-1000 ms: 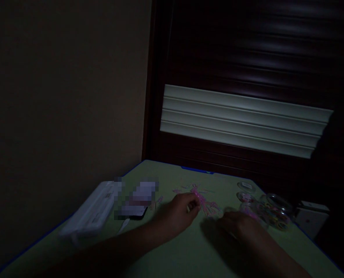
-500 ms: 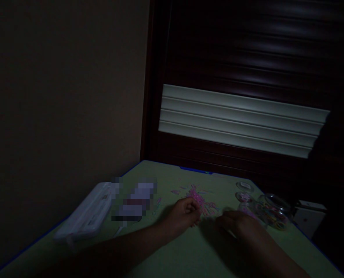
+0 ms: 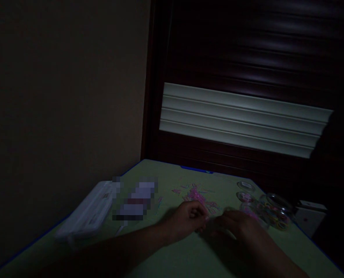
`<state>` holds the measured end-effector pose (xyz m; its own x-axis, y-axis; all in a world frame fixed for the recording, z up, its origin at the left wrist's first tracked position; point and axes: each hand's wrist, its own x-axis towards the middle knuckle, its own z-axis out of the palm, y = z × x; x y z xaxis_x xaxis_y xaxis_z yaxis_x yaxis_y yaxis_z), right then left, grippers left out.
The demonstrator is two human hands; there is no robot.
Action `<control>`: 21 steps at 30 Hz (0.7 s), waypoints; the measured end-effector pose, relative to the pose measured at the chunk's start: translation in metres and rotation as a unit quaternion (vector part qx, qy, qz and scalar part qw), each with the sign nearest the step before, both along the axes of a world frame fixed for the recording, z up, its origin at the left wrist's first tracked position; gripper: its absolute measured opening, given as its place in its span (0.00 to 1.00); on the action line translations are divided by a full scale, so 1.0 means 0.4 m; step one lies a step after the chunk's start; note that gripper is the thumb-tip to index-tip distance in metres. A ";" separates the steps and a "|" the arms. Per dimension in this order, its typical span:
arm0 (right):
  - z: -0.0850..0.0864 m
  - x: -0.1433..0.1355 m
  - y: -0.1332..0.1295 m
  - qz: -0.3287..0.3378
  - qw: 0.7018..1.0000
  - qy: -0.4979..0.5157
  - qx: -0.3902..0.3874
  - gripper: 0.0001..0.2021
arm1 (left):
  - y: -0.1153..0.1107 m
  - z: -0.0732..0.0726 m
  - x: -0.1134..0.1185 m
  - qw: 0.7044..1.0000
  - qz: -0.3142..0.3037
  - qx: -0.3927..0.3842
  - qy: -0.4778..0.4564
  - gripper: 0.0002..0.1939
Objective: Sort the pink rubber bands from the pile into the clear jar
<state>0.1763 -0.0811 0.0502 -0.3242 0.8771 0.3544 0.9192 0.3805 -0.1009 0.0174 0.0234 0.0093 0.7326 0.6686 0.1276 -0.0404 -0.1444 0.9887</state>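
My left hand [image 3: 189, 219] is over the table, its thumb and fingertips pinched together. A tiny pale spot shows at the fingertips, too small to name. Just beyond it lies a heap of small pink pieces [image 3: 195, 196], with several pale, thin ones scattered round it; their kind is unclear in the dark. To the right, my right hand [image 3: 237, 224] faces the left one across a short gap. Its fingers are bent and drawn together, and whatever may be in them is hidden by shadow.
Right of my hands stands a clear round jar [image 3: 276, 212] of colourful bands, beside small clear dishes [image 3: 245, 197] and a clear lid [image 3: 246, 187]. A long white case [image 3: 86, 212] and a blurred-out item [image 3: 137, 200] lie left. A white box [image 3: 309, 216] is beyond the table's right edge.
My left hand has moved slightly right and nearer to me, toward my right hand. The right hand has barely shifted, with its fingers a little changed.
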 end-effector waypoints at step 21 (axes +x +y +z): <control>-0.004 0.022 0.008 -0.034 0.998 -0.058 -0.006 0.10 | -0.003 0.004 -0.002 1.000 -0.018 0.008 0.007 0.15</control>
